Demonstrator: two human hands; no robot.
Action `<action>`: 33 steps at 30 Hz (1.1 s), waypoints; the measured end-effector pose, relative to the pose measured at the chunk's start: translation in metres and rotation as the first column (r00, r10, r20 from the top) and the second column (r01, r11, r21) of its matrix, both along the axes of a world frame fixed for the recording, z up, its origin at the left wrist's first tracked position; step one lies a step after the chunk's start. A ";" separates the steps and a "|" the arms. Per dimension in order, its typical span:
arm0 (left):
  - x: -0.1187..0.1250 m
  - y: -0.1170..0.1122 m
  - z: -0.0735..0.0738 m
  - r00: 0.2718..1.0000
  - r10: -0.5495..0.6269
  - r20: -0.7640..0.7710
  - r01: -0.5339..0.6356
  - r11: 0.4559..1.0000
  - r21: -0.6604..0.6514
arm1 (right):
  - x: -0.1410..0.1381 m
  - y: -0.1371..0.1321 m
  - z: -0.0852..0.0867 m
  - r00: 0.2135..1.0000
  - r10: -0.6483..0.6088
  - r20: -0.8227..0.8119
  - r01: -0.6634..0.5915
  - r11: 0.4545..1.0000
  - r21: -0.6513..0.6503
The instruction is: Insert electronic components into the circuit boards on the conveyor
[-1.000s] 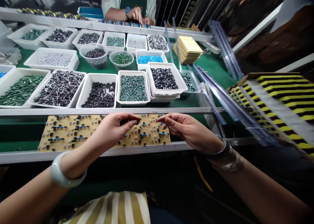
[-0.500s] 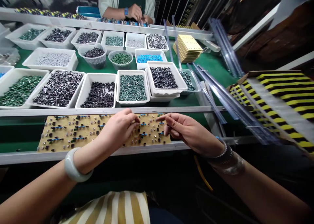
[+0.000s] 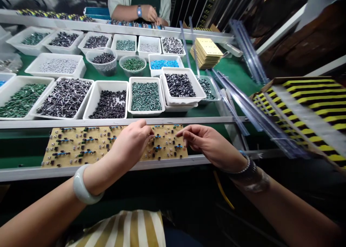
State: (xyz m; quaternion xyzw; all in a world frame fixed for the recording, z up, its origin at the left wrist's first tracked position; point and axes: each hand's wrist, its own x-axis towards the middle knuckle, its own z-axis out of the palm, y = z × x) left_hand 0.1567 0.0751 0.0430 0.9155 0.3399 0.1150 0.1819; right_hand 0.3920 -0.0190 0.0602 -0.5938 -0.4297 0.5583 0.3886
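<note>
A tan circuit board panel (image 3: 94, 146) lies along the rail in front of me, set with small black, blue, green and grey components. My left hand (image 3: 133, 140) is over its middle, thumb and fingers pinched together just above the surface. Whatever sits in that pinch is hidden or too small to name. By the panel's right end is my right hand (image 3: 201, 140), its fingers curled and the thumb against the forefinger. I cannot make out anything between them. My left forearm and hand cover part of the panel.
Beyond the rail (image 3: 67, 123) stand white bins of components, among them green parts (image 3: 146, 97), black parts (image 3: 109, 104) and blue parts (image 3: 164, 64). Right of them are stacked yellow boards (image 3: 208, 50), clear plastic tubes (image 3: 243, 106) and a striped box (image 3: 310, 113). A co-worker's hands (image 3: 150, 14) are opposite.
My right hand has shifted slightly right, uncovering more of the panel's right end. My left hand stays over nearly the same spot, its fingers moved only a little.
</note>
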 end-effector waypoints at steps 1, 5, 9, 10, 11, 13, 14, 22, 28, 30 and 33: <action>0.001 -0.001 0.000 1.000 0.001 -0.006 -0.001 1.000 0.007 | 0.000 0.000 0.001 0.999 0.007 0.041 -0.007 1.000 0.003; 0.001 -0.003 -0.003 1.000 -0.003 0.022 0.003 1.000 -0.004 | 0.001 0.001 0.006 0.981 0.079 0.178 -0.078 0.997 -0.009; 0.000 -0.006 -0.001 0.982 0.035 0.183 -0.007 0.988 -0.152 | 0.005 0.004 0.004 0.951 0.112 0.289 -0.131 0.990 0.049; 0.000 -0.006 0.002 0.968 0.081 0.236 -0.014 0.962 -0.272 | 0.007 0.005 0.003 0.932 0.103 0.346 -0.138 0.987 0.077; -0.001 -0.006 0.006 0.948 0.156 0.276 -0.023 0.902 -0.431 | 0.008 0.006 0.001 0.909 0.091 0.408 -0.145 0.984 0.103; -0.001 -0.005 0.014 0.881 0.366 0.299 -0.012 0.649 -0.760 | 0.011 0.008 -0.001 0.855 0.081 0.512 -0.171 0.977 0.130; -0.001 -0.004 0.017 0.833 0.475 0.284 0.020 0.487 -0.873 | 0.012 0.009 -0.002 0.833 0.088 0.546 -0.189 0.973 0.132; -0.008 0.001 0.019 0.631 0.731 0.260 0.298 0.082 -0.951 | 0.005 0.017 -0.005 0.720 0.129 0.682 -0.288 0.950 0.124; -0.009 0.000 0.018 0.625 0.707 0.330 0.298 0.175 -0.938 | 0.002 0.021 -0.001 0.614 0.153 0.774 -0.373 0.921 0.114; -0.009 0.000 0.020 0.630 0.696 0.345 0.269 0.221 -0.937 | 0.001 0.022 -0.001 0.572 0.162 0.804 -0.406 0.908 0.106; -0.009 0.000 0.021 0.642 0.671 0.370 0.200 0.319 -0.926 | -0.001 0.022 -0.001 0.511 0.168 0.843 -0.450 0.888 0.096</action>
